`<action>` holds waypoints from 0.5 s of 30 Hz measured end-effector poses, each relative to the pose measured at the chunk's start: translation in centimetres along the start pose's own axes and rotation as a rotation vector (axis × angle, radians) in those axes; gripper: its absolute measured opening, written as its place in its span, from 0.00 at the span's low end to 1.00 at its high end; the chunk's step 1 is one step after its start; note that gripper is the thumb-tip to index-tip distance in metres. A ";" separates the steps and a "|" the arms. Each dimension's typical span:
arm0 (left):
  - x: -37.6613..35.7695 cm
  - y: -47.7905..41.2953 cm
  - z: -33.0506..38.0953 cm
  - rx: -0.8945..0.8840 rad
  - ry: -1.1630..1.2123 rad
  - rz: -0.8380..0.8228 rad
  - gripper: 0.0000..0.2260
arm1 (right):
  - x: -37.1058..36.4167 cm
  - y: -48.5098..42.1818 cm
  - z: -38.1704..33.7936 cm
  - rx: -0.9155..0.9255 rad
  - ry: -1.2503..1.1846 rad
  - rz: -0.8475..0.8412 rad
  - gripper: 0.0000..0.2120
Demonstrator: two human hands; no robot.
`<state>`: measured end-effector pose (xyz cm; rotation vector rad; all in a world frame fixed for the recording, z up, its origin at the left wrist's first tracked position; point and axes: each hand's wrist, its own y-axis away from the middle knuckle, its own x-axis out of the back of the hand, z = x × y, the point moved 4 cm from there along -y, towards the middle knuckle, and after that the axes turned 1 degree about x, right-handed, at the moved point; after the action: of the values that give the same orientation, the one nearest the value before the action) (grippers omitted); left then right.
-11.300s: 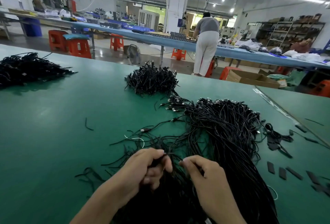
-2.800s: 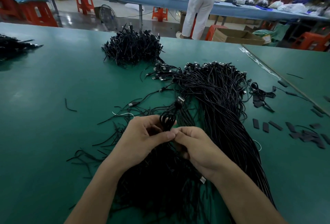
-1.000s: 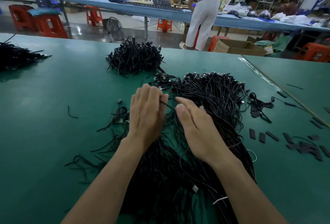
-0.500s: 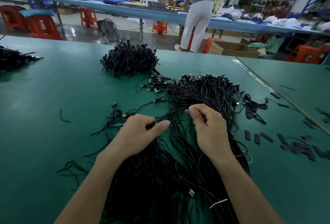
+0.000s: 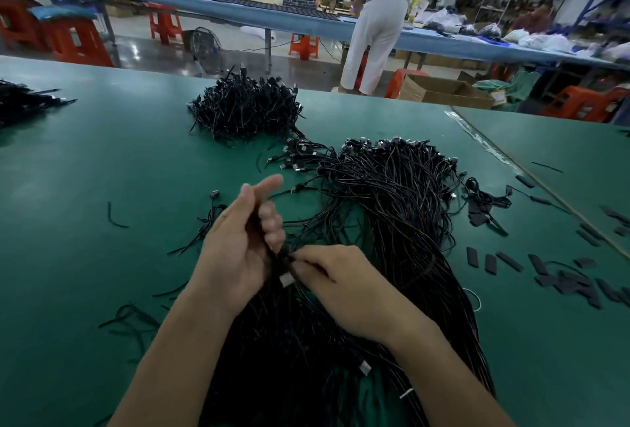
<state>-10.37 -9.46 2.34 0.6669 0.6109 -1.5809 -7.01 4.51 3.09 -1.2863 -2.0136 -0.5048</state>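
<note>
A big heap of loose black cables (image 5: 392,222) lies on the green table (image 5: 102,171), running from the middle down to the near edge. My left hand (image 5: 238,249) is raised over the heap, thumb and forefinger stretched up, the other fingers curled round a black cable. My right hand (image 5: 341,283) sits close against it and pinches the same cable near its silver plug (image 5: 286,279). A second silver plug (image 5: 364,368) lies on the heap by my right forearm.
A pile of bundled black cables (image 5: 245,109) sits farther back, another pile (image 5: 24,103) at the far left. Several black strips (image 5: 545,266) lie scattered at the right. Short cable scraps (image 5: 116,218) lie left. A person (image 5: 378,17) stands beyond the table's far edge.
My hands have come together from being apart on the heap. The left hand has lifted and turned upright with a cable, and the right hand has moved in to pinch its plug end.
</note>
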 end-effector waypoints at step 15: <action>-1.8 1.7 -1.1 -0.032 -0.992 -0.191 0.22 | 4.8 0.0 -1.2 0.112 -0.075 0.393 0.12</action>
<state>-8.41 -7.62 2.86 -0.2461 -0.0524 -1.8273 -7.87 6.76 7.39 -1.5977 -1.7559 -0.1585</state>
